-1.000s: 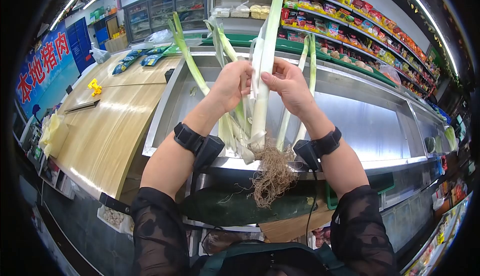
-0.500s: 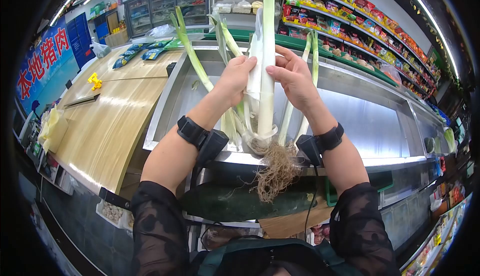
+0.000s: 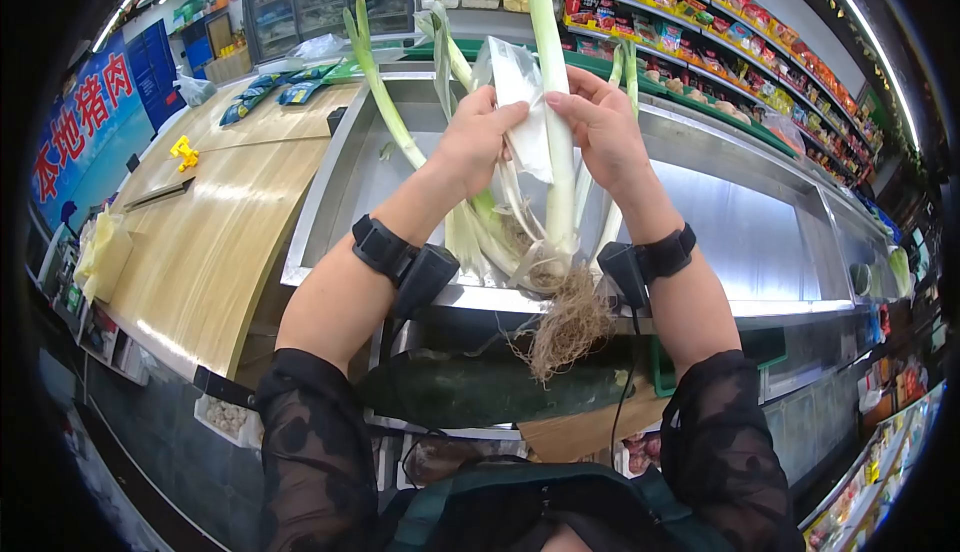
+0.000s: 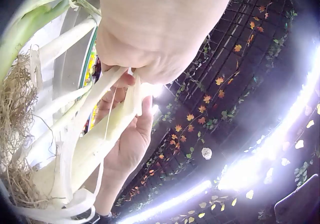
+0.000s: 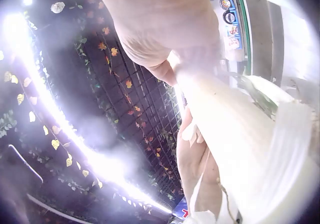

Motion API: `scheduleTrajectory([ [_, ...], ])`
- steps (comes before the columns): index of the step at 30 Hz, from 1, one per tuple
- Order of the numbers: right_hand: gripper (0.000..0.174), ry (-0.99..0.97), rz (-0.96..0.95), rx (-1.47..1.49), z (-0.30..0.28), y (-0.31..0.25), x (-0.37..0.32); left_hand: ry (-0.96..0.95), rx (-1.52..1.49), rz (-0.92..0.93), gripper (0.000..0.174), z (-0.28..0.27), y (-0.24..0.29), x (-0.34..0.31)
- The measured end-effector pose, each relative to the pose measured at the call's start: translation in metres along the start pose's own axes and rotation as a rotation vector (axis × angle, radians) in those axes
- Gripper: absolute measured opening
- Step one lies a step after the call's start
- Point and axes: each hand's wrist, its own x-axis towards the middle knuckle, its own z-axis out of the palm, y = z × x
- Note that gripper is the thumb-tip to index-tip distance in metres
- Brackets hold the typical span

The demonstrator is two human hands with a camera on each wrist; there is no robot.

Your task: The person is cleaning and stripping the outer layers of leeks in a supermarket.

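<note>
A thick leek [image 3: 561, 187] stands upright before me, its bushy brown roots [image 3: 568, 337] hanging over the metal tray's front edge. My right hand [image 3: 607, 137] holds the white stalk between thumb and fingers. Left of the stalk, my left hand [image 3: 468, 144] pinches a wide, loosened white outer layer [image 3: 530, 142]. Thin peeled strips [image 4: 65, 164] hang by the root end in the left wrist view. In the right wrist view the stalk [image 5: 225, 124] is washed out by glare. Another leek [image 3: 385, 117] leans in the tray on the left, with more behind my hands.
The stainless tray [image 3: 735, 214] extends rightward. At left is a wooden counter [image 3: 215, 222] with blue packets [image 3: 248, 100], a yellow object [image 3: 184, 153] and a dark flat tool [image 3: 158, 195]. Below the tray lies a big dark green gourd [image 3: 440, 388]. Stocked shelves [image 3: 690, 27] stand behind.
The outer layer, earlier close along the stalk, now stands away from it to the left and is folded over in my left hand. The leek's base has shifted slightly right.
</note>
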Motion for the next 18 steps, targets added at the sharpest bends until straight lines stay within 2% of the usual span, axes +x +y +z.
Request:
scheduleTrajectory([
  [4, 0.035, 0.051, -0.014, 0.006, -0.004, 0.006, 0.006, 0.063, -0.023, -0.023, 0.019, 0.003, 0.006, -0.006],
  [6, 0.035, 0.101, -0.087, 0.055, -0.006, 0.008, 0.007, 0.096, -0.024, -0.031, 0.018, 0.007, 0.013, -0.01],
  [8, 0.034, 0.113, -0.1, 0.081, -0.008, 0.008, 0.009, 0.016, -0.252, 0.033, 0.02, 0.014, 0.022, -0.013],
  [9, 0.032, 0.137, -0.124, 0.131, -0.007, 0.005, 0.009, 0.095, -0.292, 0.0, 0.022, 0.021, 0.025, -0.016],
  [10, 0.031, 0.162, -0.148, 0.182, -0.006, 0.003, 0.008, 0.089, -0.29, -0.005, 0.022, 0.02, 0.023, -0.015],
  [13, 0.028, 0.212, -0.177, 0.219, -0.008, -0.002, 0.008, -0.221, -0.469, -0.198, 0.021, 0.014, 0.019, -0.014],
  [14, 0.027, 0.227, -0.194, 0.214, -0.01, -0.004, 0.007, -0.225, -0.466, -0.207, 0.021, 0.014, 0.018, -0.015],
  [16, 0.024, 0.278, -0.22, 0.218, -0.012, -0.007, 0.008, -0.287, 0.175, -0.238, 0.025, 0.022, 0.026, -0.026],
  [18, 0.02, 0.251, -0.204, 0.179, -0.024, -0.009, 0.012, -0.316, 0.247, -0.295, 0.029, 0.026, 0.026, -0.03],
])
